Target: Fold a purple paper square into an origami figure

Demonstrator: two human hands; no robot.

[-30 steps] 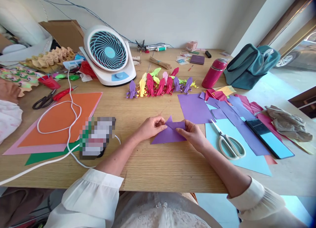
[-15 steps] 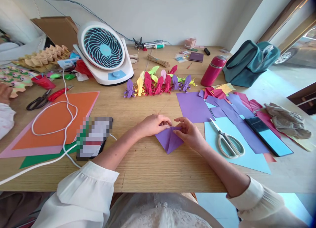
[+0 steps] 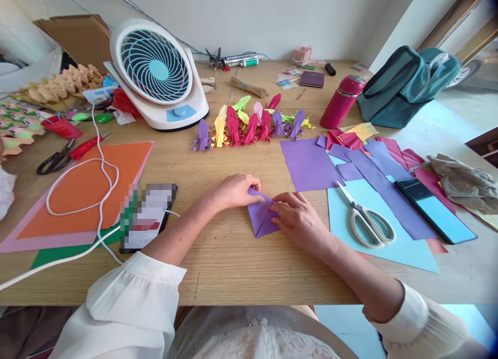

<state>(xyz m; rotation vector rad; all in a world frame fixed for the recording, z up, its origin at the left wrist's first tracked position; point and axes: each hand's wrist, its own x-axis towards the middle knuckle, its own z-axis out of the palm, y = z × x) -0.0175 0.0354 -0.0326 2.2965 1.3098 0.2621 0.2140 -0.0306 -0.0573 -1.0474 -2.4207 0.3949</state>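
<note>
A folded purple paper [image 3: 260, 219] lies on the wooden table, creased down from its top, with one corner toward me. My left hand [image 3: 238, 190] pinches its upper left edge between thumb and fingers. On the upper right side, my right hand [image 3: 298, 216] grips the paper, its fingertips bent over the crease. The part of the sheet under my right fingers is hidden. Beyond my hands stands a row of folded paper figures [image 3: 249, 125] in purple, yellow, red, pink and green. A flat purple sheet [image 3: 307, 164] rests just past my right hand.
White-handled scissors [image 3: 369, 226] lie on light blue paper [image 3: 412, 255] at the right, near a phone [image 3: 426, 211]. Left of my arm are another phone [image 3: 148, 219], a white cable [image 3: 101, 193] and orange paper [image 3: 128, 162]. A fan [image 3: 157, 71] and a red flask [image 3: 342, 102] stand farther back.
The purple paper has turned a little, and its near corner has shifted left. My right hand has moved over the paper with its fingers more curled. The camera view has shifted slightly.
</note>
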